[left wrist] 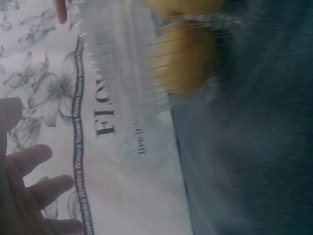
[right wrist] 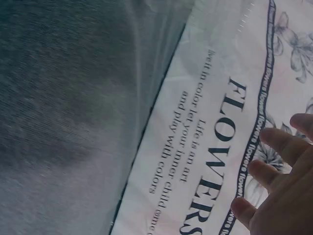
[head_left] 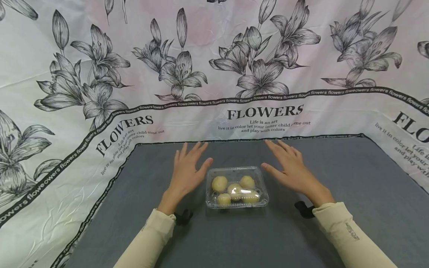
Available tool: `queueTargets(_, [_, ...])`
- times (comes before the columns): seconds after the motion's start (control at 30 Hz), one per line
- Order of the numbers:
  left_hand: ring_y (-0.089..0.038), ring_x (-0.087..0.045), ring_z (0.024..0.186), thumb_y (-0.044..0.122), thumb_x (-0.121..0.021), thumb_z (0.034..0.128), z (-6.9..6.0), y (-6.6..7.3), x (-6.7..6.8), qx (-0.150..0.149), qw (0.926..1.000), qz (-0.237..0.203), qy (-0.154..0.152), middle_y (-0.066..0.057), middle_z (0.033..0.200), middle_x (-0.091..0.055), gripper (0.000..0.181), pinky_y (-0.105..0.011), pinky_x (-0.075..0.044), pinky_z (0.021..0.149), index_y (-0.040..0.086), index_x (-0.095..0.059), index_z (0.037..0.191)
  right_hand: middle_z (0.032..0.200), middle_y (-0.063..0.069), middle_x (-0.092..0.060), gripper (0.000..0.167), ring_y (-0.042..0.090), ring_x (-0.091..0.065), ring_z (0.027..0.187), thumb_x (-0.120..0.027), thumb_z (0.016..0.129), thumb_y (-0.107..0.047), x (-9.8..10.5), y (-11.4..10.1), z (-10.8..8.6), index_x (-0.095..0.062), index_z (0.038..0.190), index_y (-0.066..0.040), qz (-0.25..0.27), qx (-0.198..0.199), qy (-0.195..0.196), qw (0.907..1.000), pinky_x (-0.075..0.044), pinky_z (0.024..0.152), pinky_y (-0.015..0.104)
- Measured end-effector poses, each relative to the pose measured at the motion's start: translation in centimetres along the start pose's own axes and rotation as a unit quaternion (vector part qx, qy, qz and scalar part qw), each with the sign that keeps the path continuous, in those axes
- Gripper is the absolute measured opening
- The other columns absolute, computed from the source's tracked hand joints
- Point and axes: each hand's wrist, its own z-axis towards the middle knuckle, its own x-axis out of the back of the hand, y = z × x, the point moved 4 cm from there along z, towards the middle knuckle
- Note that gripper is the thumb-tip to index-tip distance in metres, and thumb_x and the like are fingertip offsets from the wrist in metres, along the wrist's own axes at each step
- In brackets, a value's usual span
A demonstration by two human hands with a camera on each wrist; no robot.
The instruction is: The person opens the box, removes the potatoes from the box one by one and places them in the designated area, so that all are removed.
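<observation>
A clear plastic clamshell box (head_left: 234,172) stands on the grey table between the two hands, its lid down. Through it show several pale yellow round items (head_left: 219,184) that look like small potatoes or fruit. To the box's left is my left hand (head_left: 189,169), fingers spread and thumb toward the box, holding nothing. My right hand (head_left: 291,167) is to its right, fingers extended and also holding nothing. The left wrist view shows one round item (left wrist: 183,56) close up through the plastic. In the right wrist view, only part of the right hand (right wrist: 283,191) appears.
The grey table top (head_left: 241,238) spreads around the box. Behind and at both sides hangs a white cloth (head_left: 187,123) with flower drawings and lettering. Black wrist-worn pieces (head_left: 183,217) sit under the cuffs of the light sleeves (head_left: 151,238).
</observation>
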Motion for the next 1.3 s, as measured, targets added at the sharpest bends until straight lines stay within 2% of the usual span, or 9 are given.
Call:
queueTargets(0.3, [-0.041, -0.020, 0.157, 0.051, -0.050, 0.1046, -1.5, -0.8, -1.3, -0.006, 0.9994, -0.016, -0.031, -0.005, 0.160, -0.045, 0.057, -0.068, -0.007, 0.124, 0.027, -0.045, 0.156, 0.164, 0.013, -0.038, 0.072, 0.045, -0.023, 0.153, -0.059, 0.103, -0.040, -1.8, 0.1, -1.3, -0.029, 0.162, -0.015, 0.025, 0.009, -0.032, 0.9991, -0.013, 0.115, 0.069])
queueTargets(0.57, [-0.039, -0.019, 0.158, 0.052, -0.051, 0.1035, -2.4, -1.3, -2.0, -0.018, 0.9952, -0.016, -0.094, -0.005, 0.164, -0.039, 0.059, -0.071, -0.005, 0.122, 0.032, -0.039, 0.158, 0.161, 0.014, -0.041, 0.075, 0.040, -0.035, 0.146, -0.061, 0.101, -0.044, -2.5, -0.2, -2.1, -0.029, 0.162, -0.015, 0.023, 0.019, -0.061, 0.9977, -0.019, 0.113, 0.067])
queueTargets(0.73, [-0.037, -0.014, 0.159, 0.056, -0.054, 0.1011, -2.9, -1.6, -2.4, -0.035, 0.9890, -0.013, -0.143, -0.004, 0.167, -0.033, 0.068, -0.071, -0.003, 0.122, 0.037, -0.030, 0.161, 0.164, 0.013, -0.037, 0.085, 0.039, -0.033, 0.148, -0.065, 0.097, -0.051, -3.0, -0.2, -2.7, -0.025, 0.163, -0.016, 0.031, 0.006, -0.094, 0.9951, -0.018, 0.114, 0.068])
queueTargets(0.93, [-0.036, -0.005, 0.160, 0.068, -0.060, 0.0921, -3.9, -1.9, -3.0, -0.053, 0.9740, -0.002, -0.220, -0.004, 0.171, -0.023, 0.090, -0.071, 0.001, 0.122, 0.041, -0.013, 0.163, 0.163, 0.017, -0.037, 0.100, 0.043, -0.035, 0.147, -0.073, 0.088, -0.057, -3.5, -0.2, -3.3, -0.024, 0.163, -0.012, 0.033, 0.011, -0.109, 0.9934, -0.022, 0.113, 0.070])
queueTargets(1.17, [-0.040, -0.006, 0.159, 0.071, -0.071, 0.0808, -4.5, -2.0, -3.0, -0.060, 0.9687, -0.034, -0.238, -0.007, 0.170, -0.024, 0.106, -0.071, 0.001, 0.122, 0.041, -0.012, 0.164, 0.163, 0.014, -0.037, 0.112, 0.043, -0.035, 0.147, -0.079, 0.080, -0.063, -4.0, -0.4, -3.8, -0.021, 0.164, -0.017, 0.051, 0.015, -0.124, 0.9908, -0.023, 0.112, 0.070])
queueTargets(1.3, [-0.039, -0.005, 0.160, 0.070, -0.077, 0.0760, -4.6, -2.0, -3.0, -0.061, 0.9670, -0.035, -0.245, -0.008, 0.171, -0.021, 0.113, -0.071, 0.003, 0.121, 0.042, -0.011, 0.164, 0.163, 0.015, -0.038, 0.116, 0.043, -0.037, 0.146, -0.082, 0.076, -0.063, -4.1, -0.6, -3.9, -0.023, 0.164, -0.014, 0.046, 0.029, -0.121, 0.9911, -0.026, 0.110, 0.072])
